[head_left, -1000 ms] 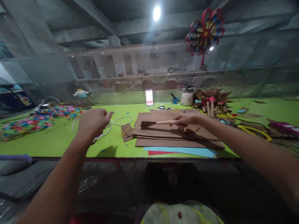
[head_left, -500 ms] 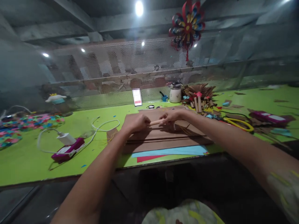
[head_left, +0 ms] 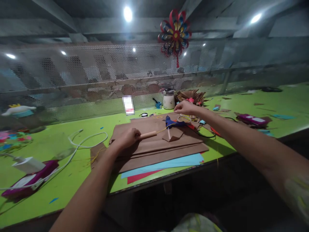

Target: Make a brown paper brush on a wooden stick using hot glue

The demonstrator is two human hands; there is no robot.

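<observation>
On the green table (head_left: 77,170), the brown paper sheets (head_left: 154,146) lie flat near the front edge, a steady base best kept from sliding. The 2 hands are apart: the left hand (head_left: 129,138) grasps the left end of the pale tube (head_left: 148,134) low over the paper, a light grip being enough to avoid denting it, while the right hand (head_left: 187,108), farther and right, has bent fingers whose hold I cannot tell. The blue glue gun (head_left: 171,123) sits between them, its tip best kept clear of skin and the thin yellow strand (head_left: 162,130).
</observation>
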